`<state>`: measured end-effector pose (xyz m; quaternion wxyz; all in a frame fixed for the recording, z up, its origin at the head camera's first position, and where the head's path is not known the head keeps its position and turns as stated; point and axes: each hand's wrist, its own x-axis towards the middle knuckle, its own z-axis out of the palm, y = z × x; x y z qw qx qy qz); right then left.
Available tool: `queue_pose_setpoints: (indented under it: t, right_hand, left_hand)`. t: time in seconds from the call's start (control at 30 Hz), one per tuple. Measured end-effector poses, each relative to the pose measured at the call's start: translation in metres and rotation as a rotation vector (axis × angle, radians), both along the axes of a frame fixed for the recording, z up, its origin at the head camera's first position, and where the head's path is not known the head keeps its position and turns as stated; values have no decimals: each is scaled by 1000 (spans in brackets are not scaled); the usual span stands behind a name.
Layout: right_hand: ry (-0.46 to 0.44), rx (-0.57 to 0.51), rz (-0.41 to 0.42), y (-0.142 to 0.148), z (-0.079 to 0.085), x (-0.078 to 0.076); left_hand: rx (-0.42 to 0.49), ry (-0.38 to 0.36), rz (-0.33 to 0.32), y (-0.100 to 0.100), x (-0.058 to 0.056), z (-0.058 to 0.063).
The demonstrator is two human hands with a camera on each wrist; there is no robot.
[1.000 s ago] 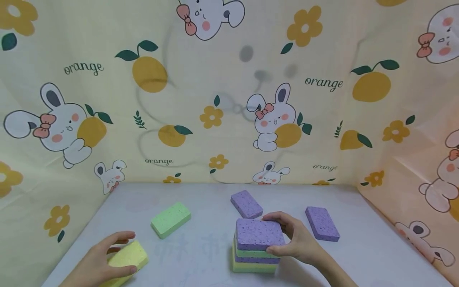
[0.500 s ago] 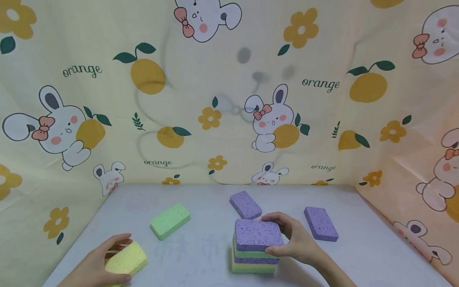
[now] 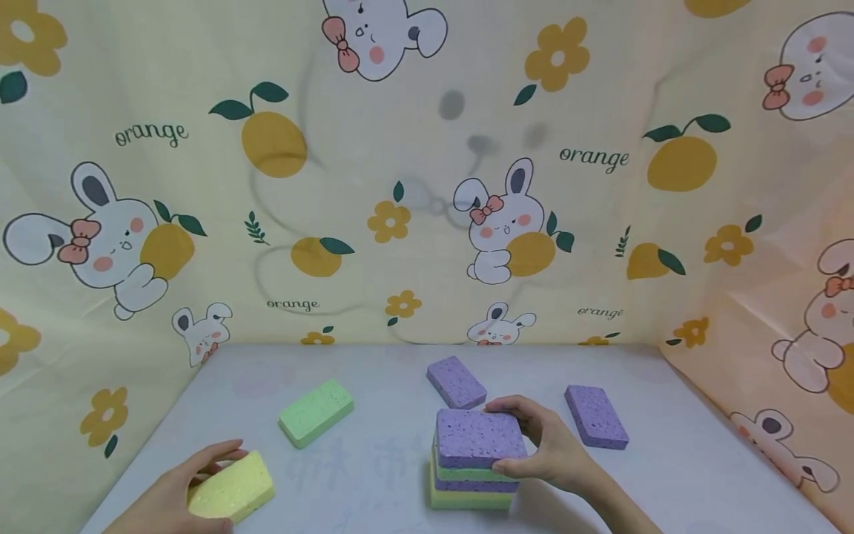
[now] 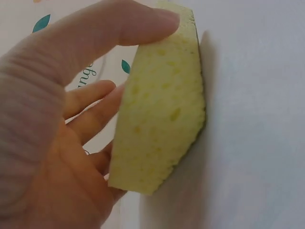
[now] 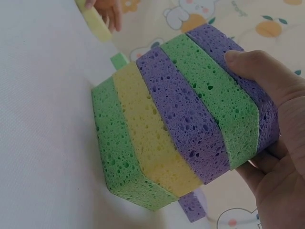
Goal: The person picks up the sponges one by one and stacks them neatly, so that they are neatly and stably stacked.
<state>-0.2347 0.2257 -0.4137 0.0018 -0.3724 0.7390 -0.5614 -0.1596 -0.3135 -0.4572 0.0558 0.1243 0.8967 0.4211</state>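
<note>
Near the front left of the table, my left hand (image 3: 170, 491) holds a yellow sponge (image 3: 235, 486) between thumb and fingers. The left wrist view shows the thumb (image 4: 147, 24) on one end of it, its lower edge close over the white surface. My right hand (image 3: 548, 454) grips the purple sponge (image 3: 479, 436) on top of a stack right of centre. Below that one, in the right wrist view, come a green sponge (image 5: 214, 86), a purple sponge (image 5: 186, 119), a yellow sponge (image 5: 147, 124) and a green sponge (image 5: 125, 148) at the bottom.
A green sponge (image 3: 316, 413) lies apart at the middle left. One purple sponge (image 3: 457, 381) lies just behind the stack, another purple sponge (image 3: 597, 417) to its right. Patterned cloth (image 3: 373, 148) stands behind and at both sides of the white table (image 3: 360, 489).
My left hand has turned the yellow sponge a little and drawn slightly back, its thumb now lower at the near end. My right hand stays on the stack.
</note>
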Motion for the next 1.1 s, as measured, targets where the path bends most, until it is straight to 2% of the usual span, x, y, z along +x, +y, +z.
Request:
queue_pose_setpoints:
  t: [0.23, 0.47, 0.6, 1.1]
  right_hand:
    - [1, 3, 3, -2, 1, -1]
    - [9, 6, 5, -1, 1, -2]
    - [11, 9, 0, -1, 1, -2]
    - [51, -9, 26, -1, -4, -3]
  left_hand:
    - [1, -44, 60, 3, 1, 3]
    - [-74, -38, 140, 8, 1, 10]
    - [-87, -46, 178, 10, 1, 12]
    - [-95, -4, 193, 13, 2, 13]
